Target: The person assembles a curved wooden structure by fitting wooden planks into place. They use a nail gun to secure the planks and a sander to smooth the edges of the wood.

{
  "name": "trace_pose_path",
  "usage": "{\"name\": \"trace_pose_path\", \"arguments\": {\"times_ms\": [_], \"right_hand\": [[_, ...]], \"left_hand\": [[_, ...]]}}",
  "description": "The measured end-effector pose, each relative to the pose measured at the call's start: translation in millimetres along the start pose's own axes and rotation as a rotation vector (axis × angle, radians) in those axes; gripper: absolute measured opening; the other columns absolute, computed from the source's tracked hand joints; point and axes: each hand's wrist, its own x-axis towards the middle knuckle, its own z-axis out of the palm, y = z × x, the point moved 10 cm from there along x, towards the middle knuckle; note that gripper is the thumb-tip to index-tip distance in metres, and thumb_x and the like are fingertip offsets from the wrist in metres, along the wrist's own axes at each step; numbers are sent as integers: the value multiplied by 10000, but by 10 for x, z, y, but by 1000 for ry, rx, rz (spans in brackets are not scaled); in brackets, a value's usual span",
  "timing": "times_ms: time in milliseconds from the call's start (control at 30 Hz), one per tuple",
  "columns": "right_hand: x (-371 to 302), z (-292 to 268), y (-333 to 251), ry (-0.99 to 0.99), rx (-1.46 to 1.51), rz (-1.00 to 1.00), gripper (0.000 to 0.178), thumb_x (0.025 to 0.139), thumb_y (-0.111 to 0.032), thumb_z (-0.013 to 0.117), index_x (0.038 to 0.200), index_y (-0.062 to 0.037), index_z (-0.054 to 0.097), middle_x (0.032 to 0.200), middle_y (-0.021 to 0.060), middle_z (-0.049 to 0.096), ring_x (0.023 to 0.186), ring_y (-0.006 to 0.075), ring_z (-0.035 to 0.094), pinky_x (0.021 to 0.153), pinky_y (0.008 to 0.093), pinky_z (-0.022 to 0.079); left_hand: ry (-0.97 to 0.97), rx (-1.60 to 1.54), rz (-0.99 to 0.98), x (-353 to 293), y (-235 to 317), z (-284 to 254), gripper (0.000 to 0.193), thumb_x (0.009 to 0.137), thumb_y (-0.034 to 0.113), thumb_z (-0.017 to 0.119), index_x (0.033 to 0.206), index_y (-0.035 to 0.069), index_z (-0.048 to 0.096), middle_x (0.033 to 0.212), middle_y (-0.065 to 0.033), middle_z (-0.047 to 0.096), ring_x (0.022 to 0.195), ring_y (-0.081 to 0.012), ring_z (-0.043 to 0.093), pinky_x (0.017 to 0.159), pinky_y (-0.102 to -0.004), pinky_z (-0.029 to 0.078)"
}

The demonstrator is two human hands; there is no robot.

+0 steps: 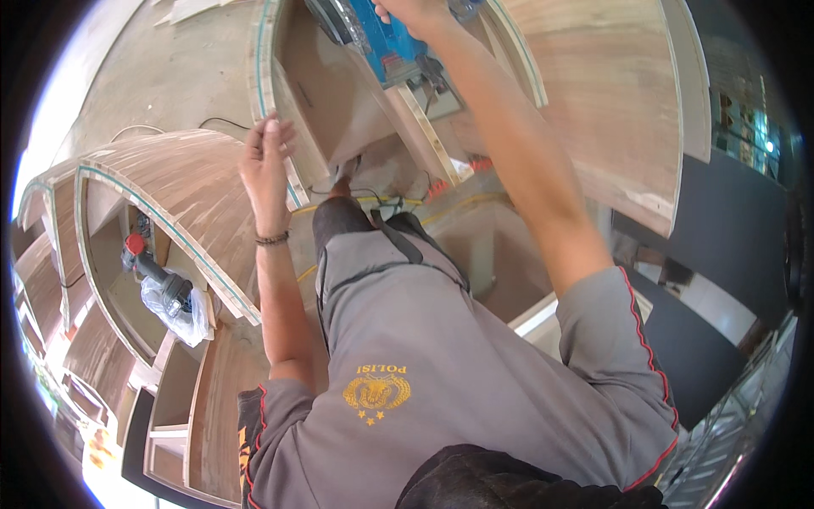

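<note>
At the top edge of the view, my right hand (417,15) is wrapped around the upper part of a blue power tool (388,44), which the frame partly cuts off. A dark round part (329,19) sits beside the tool. My left hand (266,157) is raised at the end of a curved wooden edge with a green line (262,72). Its fingers are loosely bent and somewhat apart, with nothing visible in them. Whether the fingertips touch that edge I cannot tell.
Curved plywood pieces (170,161) stand at left, and a large panel (606,93) rises at right. Inside a left-hand frame lies a black and red power tool (157,273) on clear plastic (193,318). Cables and a yellow hose (462,206) cross the floor near my feet.
</note>
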Motion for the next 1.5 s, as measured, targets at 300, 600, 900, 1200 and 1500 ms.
{"name": "trace_pose_path", "arguments": {"times_ms": [300, 600, 900, 1200, 1500], "right_hand": [[-1715, -1424, 323, 156, 72, 205, 351, 914, -384, 740, 818, -49, 695, 546, 11, 562, 426, 109, 502, 428, 274, 378], [-3752, -2593, 1109, 623, 219, 512, 395, 886, -419, 766, 873, -33, 685, 595, 14, 549, 492, 84, 486, 474, 242, 372], [-5418, -3040, 1627, 974, 381, 534, 395, 921, -272, 763, 1134, 50, 679, 637, 28, 547, 505, 99, 492, 478, 249, 395], [-6039, -3253, 1867, 1151, 567, 482, 359, 887, -272, 792, 1059, 35, 717, 639, 33, 560, 518, 107, 514, 496, 254, 392], [-6409, -3486, 2213, 1225, 716, 407, 389, 896, -242, 792, 1136, 49, 698, 661, 33, 562, 523, 107, 513, 501, 254, 407]], "left_hand": [[-52, 539, 494, -2, 432, 447, 221, 987, 187, 672, 1148, 52, 737, 1058, -98, 754, 1008, -194, 702, 865, -350, 554], [-707, 930, 1092, -1132, 112, 2304, 429, 870, 395, 753, 1145, 66, 730, 1185, -111, 708, 1321, -301, 526, 1203, -486, 317], [-774, 1281, 945, -1437, -595, 2758, 399, 867, 439, 730, 1137, 150, 784, 1142, -71, 751, 1354, -288, 511, 1246, -564, 170], [-640, 1296, 928, -1427, -564, 2756, 331, 890, 393, 721, 1085, 141, 811, 1095, -107, 764, 1289, -304, 555, 1199, -486, 275], [-535, 1263, 849, -1003, -704, 2687, 341, 963, 396, 665, 1041, 91, 796, 1090, -142, 758, 1225, -322, 579, 1072, -444, 404]]}}
